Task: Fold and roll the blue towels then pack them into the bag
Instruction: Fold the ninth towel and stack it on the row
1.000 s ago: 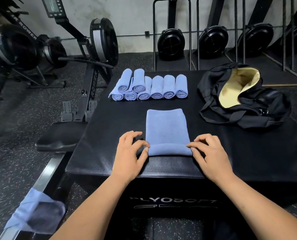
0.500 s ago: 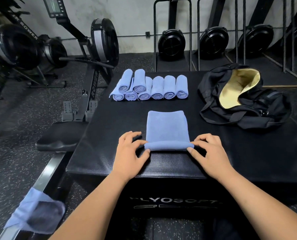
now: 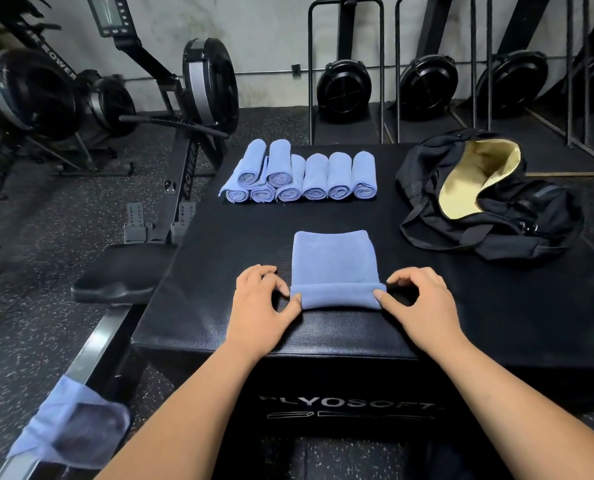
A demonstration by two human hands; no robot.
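Observation:
A folded blue towel (image 3: 334, 258) lies on the black foam box (image 3: 219, 258), its near end turned into a short roll. My left hand (image 3: 264, 306) pinches the roll's left end between thumb and fingers. My right hand (image 3: 420, 303) pinches the right end the same way. Several rolled blue towels (image 3: 302, 176) sit in a row at the back of the box, two stacked on top at the left. The black duffel bag (image 3: 517, 216) lies open at the back right, showing its yellow lining.
Another blue towel (image 3: 70, 431) hangs over a rowing machine rail at the lower left. Rowing machines stand on the left and upright along the back wall. A black seat pad (image 3: 115, 282) sits just left of the box.
The roll at the towel's near end has moved away from me and grown thicker, both hands travelling with it. The flat part of the towel is shorter.

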